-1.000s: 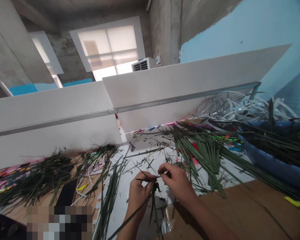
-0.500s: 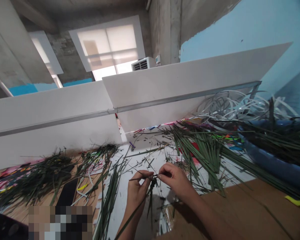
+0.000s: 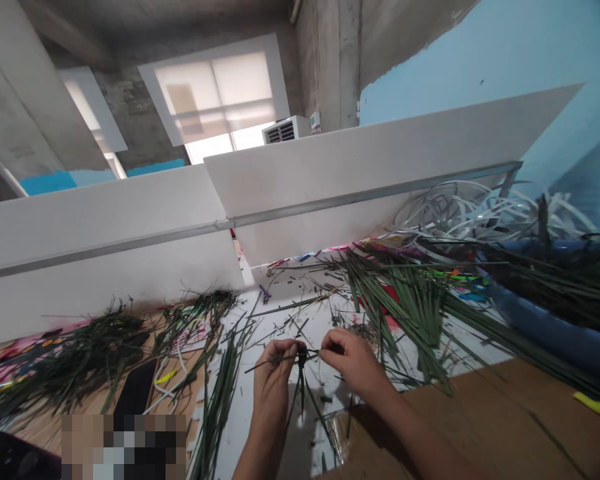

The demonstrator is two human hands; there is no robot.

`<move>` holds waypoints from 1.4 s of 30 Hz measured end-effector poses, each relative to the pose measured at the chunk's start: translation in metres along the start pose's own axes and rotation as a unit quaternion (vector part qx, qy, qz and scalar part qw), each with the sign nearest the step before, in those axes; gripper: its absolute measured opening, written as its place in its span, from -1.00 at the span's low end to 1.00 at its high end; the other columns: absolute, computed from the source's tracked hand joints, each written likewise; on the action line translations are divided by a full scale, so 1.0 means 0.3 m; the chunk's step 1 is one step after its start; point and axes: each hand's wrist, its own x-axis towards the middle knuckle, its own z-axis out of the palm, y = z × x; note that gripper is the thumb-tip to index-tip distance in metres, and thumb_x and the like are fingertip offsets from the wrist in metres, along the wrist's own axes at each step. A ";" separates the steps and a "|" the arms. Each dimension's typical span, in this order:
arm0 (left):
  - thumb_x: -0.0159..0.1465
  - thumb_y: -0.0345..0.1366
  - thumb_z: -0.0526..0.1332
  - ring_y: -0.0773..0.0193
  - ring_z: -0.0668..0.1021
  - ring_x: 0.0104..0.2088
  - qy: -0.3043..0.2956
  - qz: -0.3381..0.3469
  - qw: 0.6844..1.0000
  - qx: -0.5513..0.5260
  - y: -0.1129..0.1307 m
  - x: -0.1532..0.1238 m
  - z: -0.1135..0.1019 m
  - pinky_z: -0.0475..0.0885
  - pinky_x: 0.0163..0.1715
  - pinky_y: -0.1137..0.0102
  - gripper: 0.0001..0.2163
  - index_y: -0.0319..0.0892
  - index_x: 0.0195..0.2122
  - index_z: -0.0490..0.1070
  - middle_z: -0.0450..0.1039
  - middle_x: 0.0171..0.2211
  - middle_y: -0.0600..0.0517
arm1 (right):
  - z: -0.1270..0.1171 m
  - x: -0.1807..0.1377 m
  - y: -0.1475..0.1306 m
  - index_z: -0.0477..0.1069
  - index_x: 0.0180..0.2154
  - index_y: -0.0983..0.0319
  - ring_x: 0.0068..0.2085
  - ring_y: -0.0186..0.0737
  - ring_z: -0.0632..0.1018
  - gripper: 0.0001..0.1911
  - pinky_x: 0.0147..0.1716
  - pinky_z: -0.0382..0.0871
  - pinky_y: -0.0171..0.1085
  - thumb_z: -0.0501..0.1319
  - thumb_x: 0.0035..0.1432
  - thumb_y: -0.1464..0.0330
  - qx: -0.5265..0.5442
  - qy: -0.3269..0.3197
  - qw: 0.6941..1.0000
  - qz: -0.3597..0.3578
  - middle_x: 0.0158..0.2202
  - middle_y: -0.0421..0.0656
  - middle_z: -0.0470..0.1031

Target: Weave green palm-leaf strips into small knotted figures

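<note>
Between my hands is a small knotted piece of dark green leaf strips [image 3: 301, 360], with long ends hanging down toward me. My left hand [image 3: 276, 373] pinches its left side between thumb and fingertips, and a thin strip sticks out leftward past the fingers. On the other side, my right hand [image 3: 353, 363] has thumb and forefinger closed on a strip end that runs from the knot. Below them lies the white tabletop [image 3: 275, 320], strewn with short cut bits of leaf.
Long green leaf strips [image 3: 420, 313] fan out at right, beside a blue basin [image 3: 535, 320] full of leaves. White plastic strips [image 3: 470, 207] are coiled behind. More strips [image 3: 223, 393] and a dark phone [image 3: 136, 387] lie left. A white partition [image 3: 360, 167] stands across the back.
The knotted piece has turned, and its hanging ends now spread apart. The long strip that crossed my left wrist has swung to the right, below the knot. Both hands stay nearly in place.
</note>
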 end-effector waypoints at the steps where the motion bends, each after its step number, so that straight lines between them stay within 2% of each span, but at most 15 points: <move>1: 0.10 -0.08 0.40 0.16 0.58 -0.25 0.006 0.001 1.000 -0.001 -0.001 0.000 0.001 0.44 -0.17 0.33 -0.74 -0.19 -0.37 0.52 0.60 -0.35 -0.03 | 0.001 0.000 -0.001 0.37 -0.54 0.20 -0.37 -0.21 0.42 -0.88 -0.35 0.20 -0.27 0.20 0.02 0.42 -0.003 0.001 1.000 0.001 -0.46 -0.23 0.39; 7: 0.09 -0.04 0.39 0.18 0.56 -0.33 0.045 0.015 0.999 -0.008 -0.019 0.007 0.009 0.44 -0.22 0.32 -0.71 -0.17 -0.41 0.47 0.57 -0.42 0.01 | 0.001 -0.005 -0.013 0.37 -0.56 0.20 -0.39 -0.22 0.42 -0.87 -0.38 0.18 -0.28 0.19 0.00 0.45 -0.010 0.005 1.000 0.007 -0.47 -0.23 0.39; 12: 0.06 -0.02 0.42 0.20 0.52 -0.34 0.069 0.010 0.998 -0.007 0.002 0.001 0.012 0.44 -0.25 0.34 -0.68 -0.17 -0.43 0.46 0.52 -0.45 0.04 | 0.003 -0.003 -0.009 0.32 -0.58 0.20 -0.39 -0.22 0.41 -0.86 -0.38 0.16 -0.28 0.17 -0.04 0.49 -0.017 0.009 1.000 0.013 -0.48 -0.23 0.37; 18: 0.07 -0.09 0.43 0.20 0.53 -0.33 0.032 -0.011 0.999 -0.005 0.015 0.008 -0.005 0.42 -0.21 0.34 -0.72 -0.18 -0.38 0.49 0.54 -0.44 0.03 | -0.001 0.003 -0.003 0.36 -0.56 0.20 -0.35 -0.19 0.44 -0.87 -0.34 0.20 -0.27 0.17 -0.01 0.47 -0.027 0.023 0.999 -0.005 -0.46 -0.20 0.41; 24: 0.02 -0.14 0.44 0.27 0.49 -0.47 -0.065 -0.071 0.995 -0.017 0.008 0.020 -0.011 0.38 -0.36 0.38 -0.71 -0.21 -0.34 0.49 0.49 -0.55 0.07 | -0.015 -0.004 -0.028 0.47 -0.45 0.20 -0.34 -0.18 0.48 -0.91 -0.32 0.27 -0.27 0.23 0.08 0.36 0.036 0.010 0.999 -0.025 -0.42 -0.19 0.50; 28: 0.00 -0.19 0.44 0.29 0.48 -0.49 -0.071 -0.089 0.993 -0.028 0.003 0.011 0.002 0.38 -0.38 0.41 -0.74 -0.18 -0.38 0.44 0.47 -0.55 0.10 | -0.013 -0.013 -0.046 0.46 -0.45 0.21 -0.39 -0.21 0.45 -0.92 -0.39 0.24 -0.29 0.26 0.08 0.37 0.042 0.003 0.999 -0.007 -0.47 -0.22 0.48; 31: 0.00 -0.21 0.43 0.30 0.46 -0.49 -0.075 -0.083 0.994 -0.014 -0.011 0.010 0.009 0.37 -0.41 0.41 -0.77 -0.19 -0.44 0.43 0.44 -0.56 0.10 | -0.014 -0.019 -0.057 0.46 -0.44 0.21 -0.37 -0.23 0.46 -0.93 -0.37 0.26 -0.30 0.25 0.09 0.41 0.054 -0.003 0.998 -0.033 -0.44 -0.23 0.47; 34: 0.03 -0.21 0.39 0.30 0.42 -0.49 -0.086 -0.060 0.994 0.023 -0.028 0.013 0.009 0.36 -0.42 0.41 -0.80 -0.19 -0.48 0.42 0.40 -0.56 0.11 | -0.017 -0.025 -0.064 0.44 -0.44 0.22 -0.34 -0.24 0.46 -0.91 -0.33 0.25 -0.30 0.24 0.11 0.48 0.024 0.002 0.996 -0.081 -0.40 -0.22 0.45; 38: 0.15 -0.21 0.29 0.27 0.42 -0.46 -0.094 -0.026 0.987 0.124 -0.042 0.008 0.005 0.32 -0.41 0.41 -0.84 -0.19 -0.45 0.45 0.42 -0.54 0.08 | -0.012 -0.033 -0.059 0.41 -0.42 0.22 -0.32 -0.25 0.45 -0.85 -0.33 0.22 -0.30 0.21 0.13 0.56 -0.041 -0.003 0.991 -0.126 -0.36 -0.22 0.41; 42: 0.18 -0.25 0.23 0.24 0.43 -0.44 -0.103 -0.030 0.976 0.188 -0.045 0.001 0.001 0.31 -0.40 0.40 -0.87 -0.18 -0.43 0.48 0.46 -0.51 0.05 | 0.002 -0.039 -0.051 0.40 -0.39 0.21 -0.30 -0.24 0.44 -0.82 -0.31 0.20 -0.30 0.21 0.15 0.60 -0.093 -0.002 0.983 -0.155 -0.33 -0.21 0.40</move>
